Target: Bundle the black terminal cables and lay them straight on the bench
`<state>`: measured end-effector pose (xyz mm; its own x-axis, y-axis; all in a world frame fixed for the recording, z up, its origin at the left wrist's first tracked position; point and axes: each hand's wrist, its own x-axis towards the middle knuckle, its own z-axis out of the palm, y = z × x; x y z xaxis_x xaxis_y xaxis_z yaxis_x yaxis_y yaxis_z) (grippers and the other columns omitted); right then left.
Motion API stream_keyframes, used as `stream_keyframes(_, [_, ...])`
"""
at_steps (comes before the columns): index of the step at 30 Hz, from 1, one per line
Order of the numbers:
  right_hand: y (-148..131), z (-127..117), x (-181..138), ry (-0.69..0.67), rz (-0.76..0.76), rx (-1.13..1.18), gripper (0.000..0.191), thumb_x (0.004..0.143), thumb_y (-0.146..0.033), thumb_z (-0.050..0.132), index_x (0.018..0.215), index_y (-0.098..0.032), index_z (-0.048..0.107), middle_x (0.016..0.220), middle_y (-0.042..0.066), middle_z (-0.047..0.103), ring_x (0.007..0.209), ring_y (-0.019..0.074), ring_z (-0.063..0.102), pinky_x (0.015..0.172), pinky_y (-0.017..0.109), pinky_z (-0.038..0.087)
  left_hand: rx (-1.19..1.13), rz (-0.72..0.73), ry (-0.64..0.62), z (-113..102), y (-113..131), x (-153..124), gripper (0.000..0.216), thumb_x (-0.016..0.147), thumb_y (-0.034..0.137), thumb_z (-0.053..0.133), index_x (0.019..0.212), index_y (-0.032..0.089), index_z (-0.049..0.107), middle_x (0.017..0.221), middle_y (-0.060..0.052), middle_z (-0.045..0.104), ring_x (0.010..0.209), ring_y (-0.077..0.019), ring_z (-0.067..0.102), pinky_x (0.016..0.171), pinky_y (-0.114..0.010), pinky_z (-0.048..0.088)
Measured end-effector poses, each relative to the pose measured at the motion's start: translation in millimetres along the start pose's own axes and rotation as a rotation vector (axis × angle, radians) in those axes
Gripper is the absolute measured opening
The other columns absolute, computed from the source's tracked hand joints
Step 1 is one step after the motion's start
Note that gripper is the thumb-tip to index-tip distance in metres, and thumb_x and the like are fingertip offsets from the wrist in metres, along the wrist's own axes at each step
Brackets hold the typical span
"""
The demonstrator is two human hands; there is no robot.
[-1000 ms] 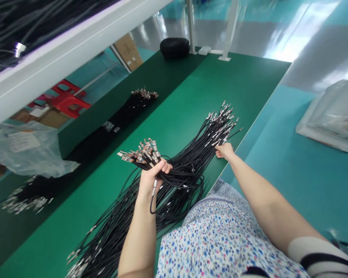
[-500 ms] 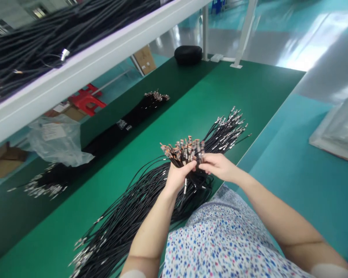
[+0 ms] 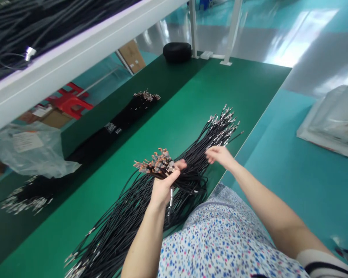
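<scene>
My left hand (image 3: 161, 190) is wrapped round a bunch of black cables, just below their metal connector ends (image 3: 156, 162) with orange tips. The bunch is raised above a long pile of black cables (image 3: 136, 200) on the green tabletop. My right hand (image 3: 220, 156) is apart from my left, over the cables near the silver connector ends (image 3: 224, 125) at the right end of the pile. Its fingers are curled together; whether anything is between them is hidden.
Behind lies a second bundle of black cables (image 3: 95, 143), with a clear plastic bag (image 3: 34, 148) on it. A white-edged shelf (image 3: 75, 46) with more cables overhangs the left. A black case (image 3: 177, 52) sits at the far end. Plastic-wrapped packages (image 3: 333, 119) stand at right.
My right hand has left the bunched connectors and moved right, toward the silver ends. My left hand, still round the bunch, has shifted left and slightly down in the view.
</scene>
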<state>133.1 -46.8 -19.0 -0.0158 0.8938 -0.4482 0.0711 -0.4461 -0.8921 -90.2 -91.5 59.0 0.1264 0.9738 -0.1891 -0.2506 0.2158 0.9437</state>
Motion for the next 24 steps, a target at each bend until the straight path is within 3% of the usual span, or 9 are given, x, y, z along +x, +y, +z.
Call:
stream_keyframes(1, [11.5,-17.7,14.6,0.205,0.12,-0.011,0.01,0.077,-0.021,0.058,0.074,-0.011,0.056,0.057,0.002,0.06,0.044,0.0077,0.055,0.043,0.017,0.046,-0.019,0.01,-0.025,-1.5,-0.1,1.3,0.015,0.066,0.027,0.066,0.069,0.013,0.06,0.071,-0.004,0.06,0.073,-0.0159,0.057,0.086,-0.036,0.041])
stream_keyframes(2, [22.2,-33.9,27.6,0.299,0.182,-0.031,0.01,0.078,-0.019,0.055,0.072,-0.011,0.055,0.052,0.002,0.058,0.04,0.0064,0.052,0.039,0.016,0.044,-0.037,0.021,-0.043,-2.9,-0.3,2.9,0.016,0.067,0.027,0.065,0.066,0.013,0.058,0.063,-0.002,0.056,0.067,-0.0152,0.056,0.083,-0.037,0.042])
stream_keyframes(3, [31.6,-47.2,38.4,0.355,0.236,-0.051,0.012,0.079,-0.018,0.055,0.069,-0.011,0.053,0.048,0.001,0.056,0.036,0.0061,0.05,0.036,0.015,0.042,-0.053,0.031,-0.051,-4.2,-0.5,5.0,0.017,0.068,0.027,0.064,0.064,0.013,0.056,0.057,0.0,0.051,0.06,-0.0139,0.053,0.079,-0.037,0.043])
stream_keyframes(5, [46.0,-61.1,53.6,0.335,0.296,-0.085,0.018,0.077,-0.02,0.058,0.063,-0.011,0.052,0.041,0.001,0.052,0.031,0.0076,0.047,0.03,0.017,0.038,-0.086,0.036,-0.041,-6.5,-0.6,10.7,0.018,0.068,0.024,0.064,0.062,0.014,0.052,0.053,0.002,0.045,0.053,-0.0112,0.048,0.067,-0.032,0.042])
stream_keyframes(9, [62.1,-44.8,67.9,0.142,0.407,-0.205,0.025,0.063,-0.025,0.071,0.054,-0.011,0.053,0.038,0.005,0.053,0.028,0.0132,0.048,0.026,0.021,0.037,-0.136,0.012,-0.029,-11.3,0.3,23.1,0.02,0.069,0.02,0.063,0.061,0.014,0.047,0.055,0.002,0.041,0.051,-0.009,0.044,0.059,-0.028,0.037])
stream_keyframes(11, [67.8,-31.4,70.9,0.116,0.426,-0.269,0.025,0.062,-0.024,0.072,0.052,-0.011,0.053,0.036,0.005,0.053,0.027,0.0129,0.048,0.026,0.019,0.038,-0.147,0.003,-0.037,-14.3,0.7,25.8,0.021,0.069,0.02,0.063,0.06,0.014,0.045,0.056,0.002,0.04,0.052,-0.009,0.044,0.059,-0.028,0.037])
stream_keyframes(18, [85.0,-13.5,58.5,0.314,0.359,-0.145,0.015,0.069,-0.016,0.059,0.057,-0.012,0.051,0.042,0.003,0.055,0.032,0.0104,0.051,0.03,0.017,0.041,-0.18,0.005,-0.014,-30.7,1.7,17.3,0.024,0.069,0.023,0.063,0.059,0.014,0.043,0.055,0.003,0.039,0.053,-0.0093,0.043,0.063,-0.03,0.038])
stream_keyframes(24, [79.2,-29.4,43.8,0.603,0.268,-0.033,0.014,0.08,-0.02,0.039,0.069,-0.015,0.046,0.039,-0.005,0.046,0.028,0.0045,0.041,0.027,0.013,0.033,-0.177,0.021,-0.025,-39.0,3.9,12.5,0.026,0.069,0.027,0.064,0.06,0.014,0.043,0.055,0.003,0.039,0.053,-0.0091,0.043,0.064,-0.03,0.038])
